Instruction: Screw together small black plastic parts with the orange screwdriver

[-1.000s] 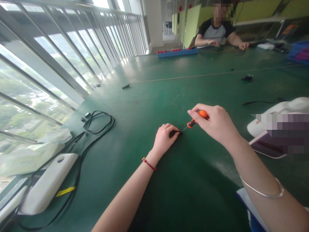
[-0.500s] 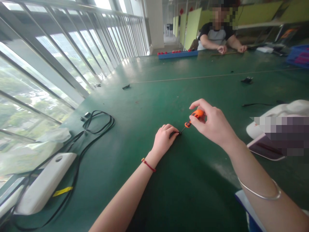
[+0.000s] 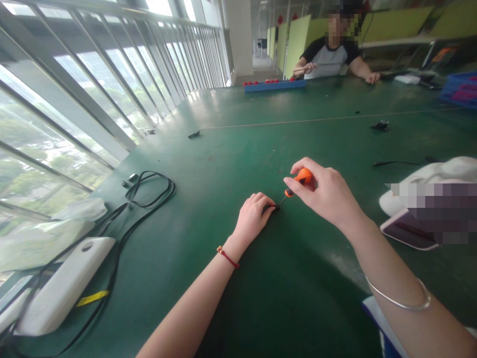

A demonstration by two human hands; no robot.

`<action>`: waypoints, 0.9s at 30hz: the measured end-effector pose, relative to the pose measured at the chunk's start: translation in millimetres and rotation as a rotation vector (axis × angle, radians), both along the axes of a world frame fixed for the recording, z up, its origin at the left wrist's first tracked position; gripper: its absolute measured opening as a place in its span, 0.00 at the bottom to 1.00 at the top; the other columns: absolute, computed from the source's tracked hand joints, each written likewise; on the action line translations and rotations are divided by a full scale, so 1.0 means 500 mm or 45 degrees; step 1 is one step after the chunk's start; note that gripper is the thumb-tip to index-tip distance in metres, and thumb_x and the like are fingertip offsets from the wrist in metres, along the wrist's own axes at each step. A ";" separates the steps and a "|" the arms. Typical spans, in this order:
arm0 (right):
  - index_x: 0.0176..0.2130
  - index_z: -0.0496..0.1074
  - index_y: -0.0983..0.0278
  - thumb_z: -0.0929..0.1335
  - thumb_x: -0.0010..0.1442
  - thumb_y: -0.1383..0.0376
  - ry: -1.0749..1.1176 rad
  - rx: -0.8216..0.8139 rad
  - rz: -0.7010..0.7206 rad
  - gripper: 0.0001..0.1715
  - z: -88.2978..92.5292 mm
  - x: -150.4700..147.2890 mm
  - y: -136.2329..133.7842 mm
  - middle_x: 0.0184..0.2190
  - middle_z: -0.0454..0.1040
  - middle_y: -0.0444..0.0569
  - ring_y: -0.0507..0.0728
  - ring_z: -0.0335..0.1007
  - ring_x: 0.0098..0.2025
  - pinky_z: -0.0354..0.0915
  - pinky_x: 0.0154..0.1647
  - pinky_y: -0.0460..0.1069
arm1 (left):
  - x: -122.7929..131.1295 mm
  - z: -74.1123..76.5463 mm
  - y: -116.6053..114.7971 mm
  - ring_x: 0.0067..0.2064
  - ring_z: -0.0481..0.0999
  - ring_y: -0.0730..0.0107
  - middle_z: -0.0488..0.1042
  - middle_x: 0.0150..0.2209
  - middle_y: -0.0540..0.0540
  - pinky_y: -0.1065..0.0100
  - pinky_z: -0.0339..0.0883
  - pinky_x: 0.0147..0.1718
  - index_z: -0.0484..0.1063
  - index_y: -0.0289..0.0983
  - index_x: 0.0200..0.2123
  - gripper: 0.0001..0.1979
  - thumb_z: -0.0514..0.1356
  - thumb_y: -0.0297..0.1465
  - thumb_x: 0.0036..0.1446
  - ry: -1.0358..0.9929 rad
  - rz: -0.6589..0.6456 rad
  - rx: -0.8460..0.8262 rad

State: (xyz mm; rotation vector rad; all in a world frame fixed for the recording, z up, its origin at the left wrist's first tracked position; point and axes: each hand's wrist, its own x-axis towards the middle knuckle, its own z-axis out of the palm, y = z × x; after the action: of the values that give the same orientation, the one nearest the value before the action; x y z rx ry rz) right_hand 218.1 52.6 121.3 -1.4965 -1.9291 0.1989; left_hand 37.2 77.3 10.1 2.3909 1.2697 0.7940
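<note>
Near the middle of the green table, my left hand pinches a small black part against the surface. An orange and black screwdriver leans over it, its thin metal shaft slanting down to the part. My right hand is curled round the screwdriver's handle from the right, thumb and index finger around it. Most of the black part is hidden under my left fingers, and the exact spot where the tip meets it is too small to make out.
Black cables and a white power strip lie at left. A blue tray with red pieces is at the far edge, near a seated person. Black bits and a dark-screened device are at right.
My right thumb and fingers have shifted on the screwdriver's handle, which has turned slightly. My left hand is nearly unmoved. Across the table, the person has raised one hand.
</note>
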 end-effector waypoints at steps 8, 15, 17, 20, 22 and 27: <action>0.40 0.68 0.61 0.67 0.52 0.62 -0.020 0.036 -0.037 0.13 0.001 -0.003 -0.003 0.24 0.70 0.41 0.52 0.63 0.24 0.57 0.32 0.48 | 0.001 0.006 -0.004 0.43 0.71 0.63 0.74 0.40 0.47 0.62 0.66 0.44 0.70 0.39 0.37 0.03 0.58 0.31 0.60 0.013 0.019 -0.029; 0.37 0.70 0.61 0.66 0.56 0.61 -0.051 0.034 -0.057 0.08 0.004 0.000 -0.004 0.21 0.69 0.42 0.53 0.63 0.23 0.57 0.32 0.48 | 0.002 0.004 -0.005 0.42 0.70 0.62 0.73 0.37 0.47 0.61 0.64 0.42 0.70 0.39 0.34 0.03 0.61 0.29 0.54 0.066 0.133 -0.036; 0.42 0.69 0.61 0.67 0.53 0.61 -0.038 0.012 -0.056 0.15 0.005 0.001 -0.005 0.24 0.70 0.42 0.53 0.63 0.23 0.57 0.32 0.49 | 0.002 0.004 -0.005 0.42 0.70 0.62 0.72 0.37 0.47 0.60 0.64 0.41 0.70 0.39 0.32 0.02 0.61 0.29 0.54 0.067 0.134 -0.040; 0.34 0.70 0.60 0.65 0.58 0.56 -0.044 -0.058 -0.054 0.11 0.006 0.002 -0.005 0.22 0.71 0.43 0.54 0.63 0.24 0.57 0.32 0.49 | 0.001 0.007 -0.005 0.41 0.69 0.62 0.72 0.36 0.48 0.60 0.64 0.41 0.70 0.39 0.32 0.02 0.61 0.29 0.54 0.052 0.125 -0.045; 0.31 0.71 0.60 0.64 0.60 0.55 -0.056 -0.072 -0.056 0.13 0.005 0.002 -0.005 0.21 0.70 0.44 0.55 0.64 0.25 0.57 0.32 0.49 | 0.001 0.008 -0.005 0.41 0.69 0.63 0.73 0.36 0.48 0.61 0.64 0.41 0.70 0.39 0.32 0.02 0.61 0.29 0.54 0.043 0.119 -0.051; 0.44 0.67 0.60 0.67 0.54 0.58 -0.014 -0.062 -0.035 0.18 0.005 0.003 -0.003 0.24 0.70 0.42 0.53 0.63 0.24 0.57 0.30 0.48 | 0.000 0.007 -0.002 0.41 0.70 0.63 0.73 0.35 0.48 0.61 0.63 0.41 0.70 0.39 0.32 0.02 0.61 0.28 0.54 0.018 0.094 -0.059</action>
State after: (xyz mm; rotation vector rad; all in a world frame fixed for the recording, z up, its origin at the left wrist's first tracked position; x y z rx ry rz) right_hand 219.4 50.8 123.6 -1.5581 -1.9233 0.2274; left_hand 37.3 76.3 13.4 2.3289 1.3737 0.7613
